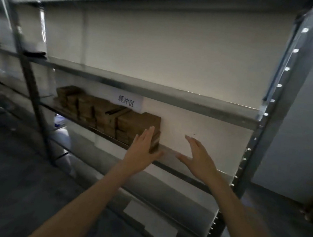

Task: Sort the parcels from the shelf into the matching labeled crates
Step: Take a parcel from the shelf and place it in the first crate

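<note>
One view is serving this inspection, the head camera.

Progress: no crates are showing in frame, so no sorted parcel can be confirmed. A full row of parcels (93, 108) is sitting on the shelf (167, 166) beneath a white paper label (126, 101). By the inspector's judgement the task is sitting at a pick-up stage, with most or all of the sorting left to do.

Hands: the left hand (142, 150) is reaching forward with fingers straight and together, lying flat against the front of the end parcel (141, 123) and apparently touching it, not curling round it. The right hand (196, 156) is hovering over bare shelf just to the right of that parcel, fingers spread and relaxed, clear of it and holding nothing. The two hands are standing apart, flanking the parcel's right-hand end.

Orientation: the end parcel is resting level at the right-hand end of the row. Its long axis appears to be running along the shelf, left to right, with a narrow end face turning toward the right hand. Blur is preventing any finding on whether it is one box or two stacked.
</note>
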{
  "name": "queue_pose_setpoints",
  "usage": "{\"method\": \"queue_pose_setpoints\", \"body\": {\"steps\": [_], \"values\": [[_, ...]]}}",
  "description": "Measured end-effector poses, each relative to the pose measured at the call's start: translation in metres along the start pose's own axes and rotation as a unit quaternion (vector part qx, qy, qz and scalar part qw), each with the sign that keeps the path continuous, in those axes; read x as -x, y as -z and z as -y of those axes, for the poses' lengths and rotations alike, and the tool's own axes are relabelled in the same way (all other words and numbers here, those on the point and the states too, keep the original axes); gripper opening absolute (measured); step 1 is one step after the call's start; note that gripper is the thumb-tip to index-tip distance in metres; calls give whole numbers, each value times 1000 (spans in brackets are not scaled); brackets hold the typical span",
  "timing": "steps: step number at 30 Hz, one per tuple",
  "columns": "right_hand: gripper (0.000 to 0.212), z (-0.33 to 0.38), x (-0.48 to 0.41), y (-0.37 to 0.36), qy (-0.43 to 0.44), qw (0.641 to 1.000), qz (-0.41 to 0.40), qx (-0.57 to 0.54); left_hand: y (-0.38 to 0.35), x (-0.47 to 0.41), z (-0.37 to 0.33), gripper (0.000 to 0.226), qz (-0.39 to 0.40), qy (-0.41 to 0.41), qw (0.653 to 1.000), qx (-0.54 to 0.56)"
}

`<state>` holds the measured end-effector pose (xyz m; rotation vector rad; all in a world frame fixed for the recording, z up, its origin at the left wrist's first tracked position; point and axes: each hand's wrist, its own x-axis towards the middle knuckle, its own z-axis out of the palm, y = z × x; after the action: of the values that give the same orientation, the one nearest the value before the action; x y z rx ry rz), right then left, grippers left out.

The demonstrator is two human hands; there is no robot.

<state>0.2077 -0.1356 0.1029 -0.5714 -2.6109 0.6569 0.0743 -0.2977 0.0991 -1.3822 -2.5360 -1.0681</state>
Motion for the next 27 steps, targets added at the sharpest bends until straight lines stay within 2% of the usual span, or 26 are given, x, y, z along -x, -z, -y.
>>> {"method": "queue_pose_setpoints", "body": {"steps": [6,13,18,27], "values": [[77,62,-76,-69,8,999,1,-34,54,-30,91,94,-1,29,1000,-12],[85,89,-138,-121,-20,996,-22,-79,71,-70,164,97,31,47,998,30],[90,82,-177,-145,-61,994,-46,-77,64,-115,200,100,39,55,991,118],[113,27,-253,-183,-121,985,26,-121,22,-200,257,119,101,118,974,167]]}}
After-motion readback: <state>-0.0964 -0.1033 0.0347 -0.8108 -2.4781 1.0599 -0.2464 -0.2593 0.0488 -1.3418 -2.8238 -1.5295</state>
